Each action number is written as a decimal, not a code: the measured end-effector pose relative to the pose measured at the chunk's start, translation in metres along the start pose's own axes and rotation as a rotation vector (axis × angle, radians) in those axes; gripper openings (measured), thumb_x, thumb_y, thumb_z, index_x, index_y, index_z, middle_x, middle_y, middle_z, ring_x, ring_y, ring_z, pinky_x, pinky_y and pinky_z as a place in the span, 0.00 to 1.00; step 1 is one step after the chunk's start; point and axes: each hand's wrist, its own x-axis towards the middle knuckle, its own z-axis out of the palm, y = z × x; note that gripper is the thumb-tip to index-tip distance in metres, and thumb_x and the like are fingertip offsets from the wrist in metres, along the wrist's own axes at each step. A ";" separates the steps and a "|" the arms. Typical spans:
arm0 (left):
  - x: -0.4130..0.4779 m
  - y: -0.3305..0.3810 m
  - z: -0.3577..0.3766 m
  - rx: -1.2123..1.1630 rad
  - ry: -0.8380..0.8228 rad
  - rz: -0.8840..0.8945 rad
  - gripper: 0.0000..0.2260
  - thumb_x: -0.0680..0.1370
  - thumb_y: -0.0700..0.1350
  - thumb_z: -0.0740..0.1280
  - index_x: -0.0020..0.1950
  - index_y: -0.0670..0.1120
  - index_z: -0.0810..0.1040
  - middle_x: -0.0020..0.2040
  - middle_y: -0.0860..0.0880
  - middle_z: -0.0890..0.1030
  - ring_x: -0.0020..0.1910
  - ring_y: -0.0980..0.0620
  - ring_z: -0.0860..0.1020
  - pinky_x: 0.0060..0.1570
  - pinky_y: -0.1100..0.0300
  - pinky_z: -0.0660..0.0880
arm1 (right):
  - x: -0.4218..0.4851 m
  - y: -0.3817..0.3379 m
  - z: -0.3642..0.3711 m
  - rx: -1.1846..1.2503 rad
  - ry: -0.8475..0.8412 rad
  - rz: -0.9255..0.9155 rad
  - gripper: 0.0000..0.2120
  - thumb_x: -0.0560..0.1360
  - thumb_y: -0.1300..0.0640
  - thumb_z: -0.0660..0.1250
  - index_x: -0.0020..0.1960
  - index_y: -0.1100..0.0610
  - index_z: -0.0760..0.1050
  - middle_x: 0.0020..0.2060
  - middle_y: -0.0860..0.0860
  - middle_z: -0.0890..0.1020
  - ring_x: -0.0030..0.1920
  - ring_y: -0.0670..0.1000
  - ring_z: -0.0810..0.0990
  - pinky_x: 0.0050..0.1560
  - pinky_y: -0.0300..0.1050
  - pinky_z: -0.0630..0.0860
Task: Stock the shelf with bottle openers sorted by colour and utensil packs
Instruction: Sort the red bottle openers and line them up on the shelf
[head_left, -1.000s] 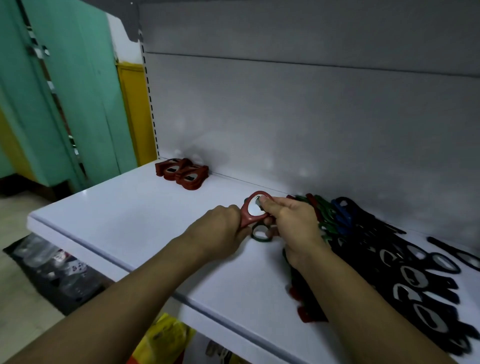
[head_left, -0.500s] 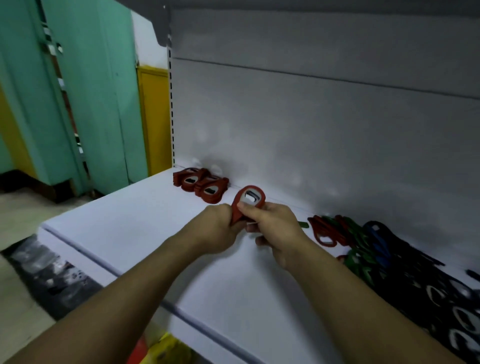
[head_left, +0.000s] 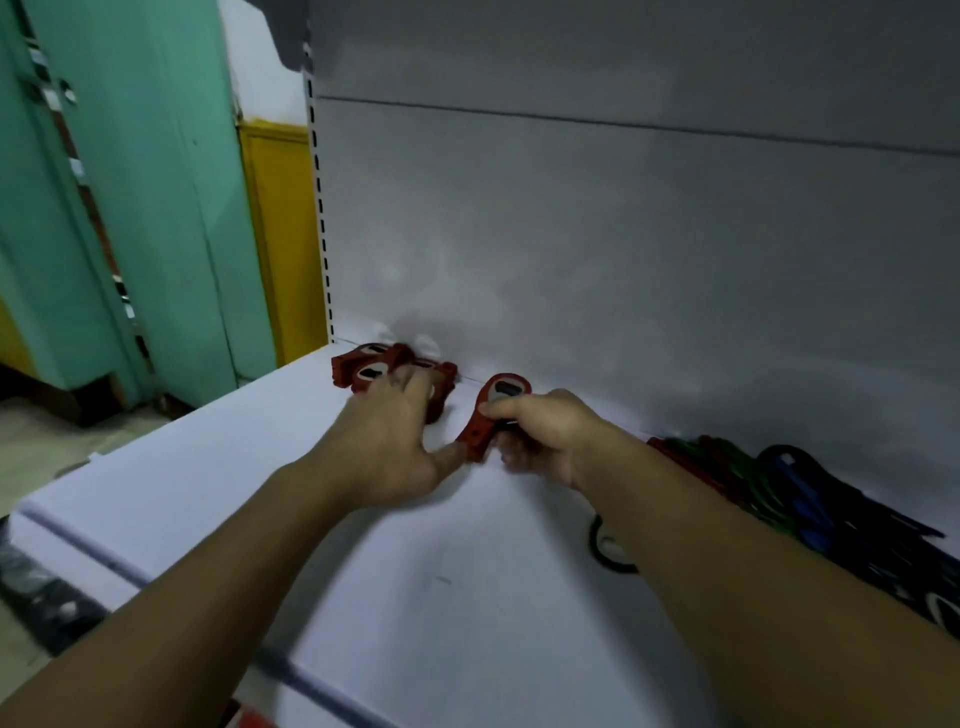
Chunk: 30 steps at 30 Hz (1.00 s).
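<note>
Right fingers (head_left: 501, 411) pinch a red opener (head_left: 503, 388); straight left fingers (head_left: 411, 387) touch the red pile (head_left: 363, 368).

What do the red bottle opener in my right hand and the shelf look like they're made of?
The red bottle opener is likely moulded plastic, with a matte red body and a pale, possibly metal insert in its head. The shelf is smooth matte white, probably painted sheet metal, judging by the slotted upright.
</note>
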 end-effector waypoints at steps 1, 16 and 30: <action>0.004 -0.004 -0.001 0.057 0.024 -0.004 0.35 0.70 0.62 0.64 0.74 0.50 0.62 0.68 0.47 0.70 0.66 0.46 0.68 0.65 0.49 0.68 | 0.008 0.000 0.001 -0.026 -0.002 0.016 0.15 0.73 0.61 0.72 0.57 0.66 0.74 0.30 0.57 0.77 0.25 0.50 0.74 0.28 0.43 0.76; 0.026 -0.023 0.024 0.329 0.073 -0.021 0.28 0.71 0.51 0.66 0.72 0.54 0.67 0.70 0.52 0.71 0.72 0.47 0.60 0.68 0.45 0.53 | 0.071 -0.020 0.031 -0.121 -0.102 0.108 0.08 0.76 0.66 0.67 0.55 0.62 0.73 0.49 0.59 0.79 0.45 0.56 0.81 0.38 0.47 0.79; 0.025 -0.036 0.033 0.272 0.079 0.008 0.28 0.71 0.49 0.66 0.71 0.52 0.67 0.68 0.52 0.72 0.70 0.49 0.66 0.70 0.48 0.53 | 0.063 -0.029 0.036 -0.145 -0.054 0.160 0.07 0.80 0.59 0.62 0.56 0.61 0.72 0.45 0.59 0.77 0.41 0.55 0.80 0.37 0.50 0.80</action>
